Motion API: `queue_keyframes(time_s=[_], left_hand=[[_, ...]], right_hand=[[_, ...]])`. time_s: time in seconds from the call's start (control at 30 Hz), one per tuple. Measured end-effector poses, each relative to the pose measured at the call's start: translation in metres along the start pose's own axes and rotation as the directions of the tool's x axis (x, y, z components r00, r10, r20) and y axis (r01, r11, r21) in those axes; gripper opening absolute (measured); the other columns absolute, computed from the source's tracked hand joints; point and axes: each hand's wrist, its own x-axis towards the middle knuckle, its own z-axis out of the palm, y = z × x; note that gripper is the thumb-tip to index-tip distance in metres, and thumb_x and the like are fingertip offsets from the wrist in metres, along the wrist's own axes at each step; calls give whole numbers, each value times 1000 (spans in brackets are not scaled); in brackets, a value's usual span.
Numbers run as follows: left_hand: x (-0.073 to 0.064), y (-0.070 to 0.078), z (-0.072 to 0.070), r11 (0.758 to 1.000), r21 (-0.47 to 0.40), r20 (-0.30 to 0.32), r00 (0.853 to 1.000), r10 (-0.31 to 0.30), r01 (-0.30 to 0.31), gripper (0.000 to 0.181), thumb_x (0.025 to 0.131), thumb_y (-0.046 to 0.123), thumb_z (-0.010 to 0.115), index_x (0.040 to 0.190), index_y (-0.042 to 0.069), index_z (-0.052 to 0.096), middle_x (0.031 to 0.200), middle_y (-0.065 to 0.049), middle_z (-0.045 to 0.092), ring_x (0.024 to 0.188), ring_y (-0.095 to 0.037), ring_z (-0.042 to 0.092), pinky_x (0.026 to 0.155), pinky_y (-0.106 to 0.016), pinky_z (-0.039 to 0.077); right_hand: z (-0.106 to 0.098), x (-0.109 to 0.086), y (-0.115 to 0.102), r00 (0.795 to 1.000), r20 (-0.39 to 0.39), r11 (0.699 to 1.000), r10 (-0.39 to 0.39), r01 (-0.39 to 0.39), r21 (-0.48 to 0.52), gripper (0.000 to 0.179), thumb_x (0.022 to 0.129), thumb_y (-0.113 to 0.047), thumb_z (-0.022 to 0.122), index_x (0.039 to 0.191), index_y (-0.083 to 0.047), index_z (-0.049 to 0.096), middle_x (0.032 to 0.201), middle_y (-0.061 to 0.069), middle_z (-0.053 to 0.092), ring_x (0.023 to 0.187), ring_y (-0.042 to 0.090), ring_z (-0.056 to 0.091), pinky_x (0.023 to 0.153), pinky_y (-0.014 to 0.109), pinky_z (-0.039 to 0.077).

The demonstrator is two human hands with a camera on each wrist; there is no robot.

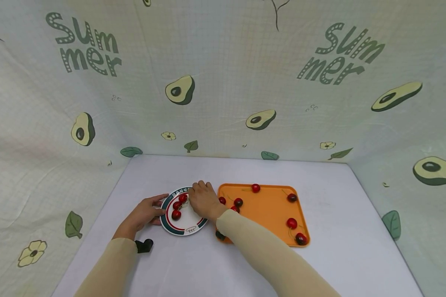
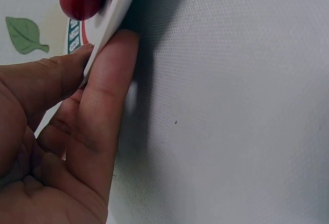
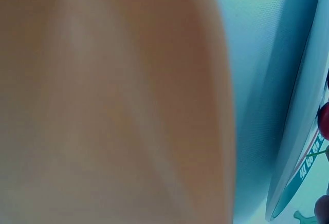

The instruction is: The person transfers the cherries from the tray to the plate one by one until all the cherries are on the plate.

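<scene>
My left hand (image 1: 145, 213) pinches the left rim of a round white plate (image 1: 189, 220) with a green and red border. In the left wrist view the thumb lies on top of the rim and fingers (image 2: 105, 90) go underneath, the edge raised off the cloth. Three red cherries (image 1: 176, 215) sit on the plate's left half, stems on. Over the plate's right side my right hand (image 1: 205, 201) bends down, fingertips hidden behind its back. A green stem (image 3: 316, 154) shows near the plate's border in the right wrist view; I cannot tell whether the fingers hold anything.
An orange tray (image 1: 265, 210) lies right of the plate under my right forearm, with several dark red cherries (image 1: 291, 223) scattered on it. A white cloth (image 1: 338, 206) covers the table. Behind it hangs a printed curtain (image 1: 223, 103) with avocados.
</scene>
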Motion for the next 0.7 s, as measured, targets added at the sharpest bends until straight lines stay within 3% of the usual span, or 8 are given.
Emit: queue_keyframes(time_s=[0.7], left_hand=[[1, -1, 0, 1000, 21, -4, 1000, 4, -4, 70, 98, 4, 69, 162, 18, 44, 151, -28, 45, 83, -21, 67, 70, -30, 62]], right_hand=[[-8, -6, 6, 999, -28, 1000, 26, -26, -6, 33, 107, -39, 56, 123, -13, 68, 106, 0, 62, 101, 20, 50, 89, 34, 44]])
